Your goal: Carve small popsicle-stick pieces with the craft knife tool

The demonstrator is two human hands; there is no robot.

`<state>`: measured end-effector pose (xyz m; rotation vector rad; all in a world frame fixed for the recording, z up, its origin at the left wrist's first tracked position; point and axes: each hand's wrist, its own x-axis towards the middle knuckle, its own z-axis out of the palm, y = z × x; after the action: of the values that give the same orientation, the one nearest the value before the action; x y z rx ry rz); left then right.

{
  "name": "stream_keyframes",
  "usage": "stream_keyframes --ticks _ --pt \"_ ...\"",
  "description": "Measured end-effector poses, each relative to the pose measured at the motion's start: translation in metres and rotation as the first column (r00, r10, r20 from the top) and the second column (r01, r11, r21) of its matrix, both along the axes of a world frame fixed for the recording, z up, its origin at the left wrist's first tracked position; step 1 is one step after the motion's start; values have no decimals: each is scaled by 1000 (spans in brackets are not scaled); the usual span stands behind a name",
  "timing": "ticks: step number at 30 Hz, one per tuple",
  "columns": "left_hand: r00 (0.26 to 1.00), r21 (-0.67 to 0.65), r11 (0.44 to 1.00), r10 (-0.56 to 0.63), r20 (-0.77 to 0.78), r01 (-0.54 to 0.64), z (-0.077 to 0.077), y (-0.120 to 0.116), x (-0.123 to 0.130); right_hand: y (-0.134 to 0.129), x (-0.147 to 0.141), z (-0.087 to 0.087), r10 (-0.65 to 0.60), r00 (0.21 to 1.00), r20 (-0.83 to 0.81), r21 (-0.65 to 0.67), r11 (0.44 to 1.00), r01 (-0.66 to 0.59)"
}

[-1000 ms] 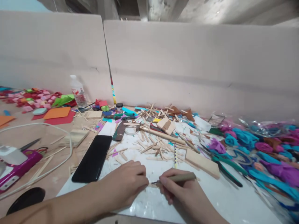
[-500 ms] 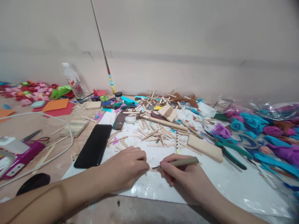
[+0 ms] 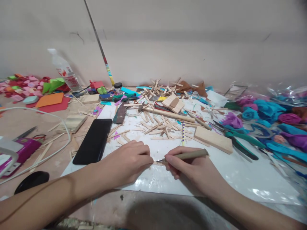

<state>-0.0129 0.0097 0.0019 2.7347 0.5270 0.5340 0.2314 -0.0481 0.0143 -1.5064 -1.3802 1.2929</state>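
Observation:
My left hand rests on the white sheet with its fingers curled together, pressing down a thin wooden stick, mostly hidden by the fingertips. In a pen-like grip, my right hand holds a slim craft knife with an olive-tan handle. Its thin dark tip points left, at the stick beside my left fingertips. Beyond both hands lies a pile of loose wooden sticks. A black phone lies left of my left hand.
Green-handled pliers and a wooden block lie to the right. A hammer lies behind the sticks. Coloured crepe paper fills the far right. At left are a purple power strip, a white cable and a bottle.
The camera view has tilted slightly down, so everything sits higher in the picture. Both hands keep their grips, and the knife tip stays by the left fingertips.

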Motion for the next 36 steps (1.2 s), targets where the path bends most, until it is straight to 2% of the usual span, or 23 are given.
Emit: stream_keyframes --ticks 36 --pt "1000 9 1000 -7 -24 7 2 3 -1 -1 1 -1 7 999 48 7 1000 -8"
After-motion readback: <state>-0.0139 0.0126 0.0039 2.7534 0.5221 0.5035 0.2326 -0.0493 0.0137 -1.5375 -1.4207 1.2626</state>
